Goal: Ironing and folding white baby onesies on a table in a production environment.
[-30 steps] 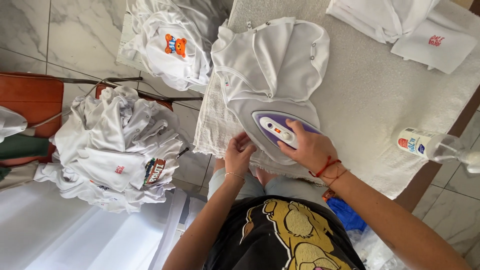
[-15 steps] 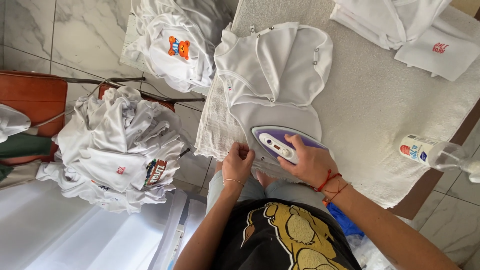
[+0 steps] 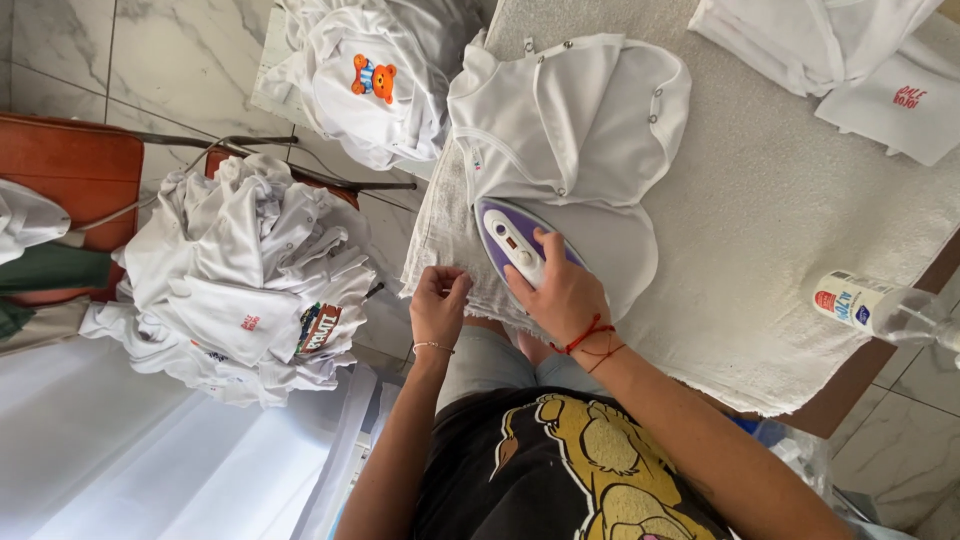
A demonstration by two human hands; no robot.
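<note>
On towel-covered ironing surface (image 3: 800, 200), head view: white snap-fastened baby bodysuit (image 3: 570, 120) lies flat, neck end twd the person, snap end away. Purple-and-white electric iron (image 3: 515, 240) sits on garment's near lower part, soleplate down, approx. centre-left of the cloth.

Right hand (image 3: 565, 295) is closed round iron's handle from the rear, fingers wrapped, thumb on top near the buttons; red string at the wrist. Iron's long axis runs diagonally, pointed nose up-left away from the grip, heel under the palm. Bulk of un-pressed bodysuit lies ahead and to the right of the nose.

Left hand (image 3: 440, 305) is nearer the surface's left edge, fingers curled and pinching the hem of towel/garment just beside the iron; not touching the iron. Exact cloth layer pinched: cannot tell.

Garment looks thin cotton, mostly smooth, slight folds at sleeves.

Also noted: heap of white garments (image 3: 250, 290) on chair at left, folded white items (image 3: 860, 50) top right, clear spray bottle (image 3: 880, 310) at right edge.
</note>
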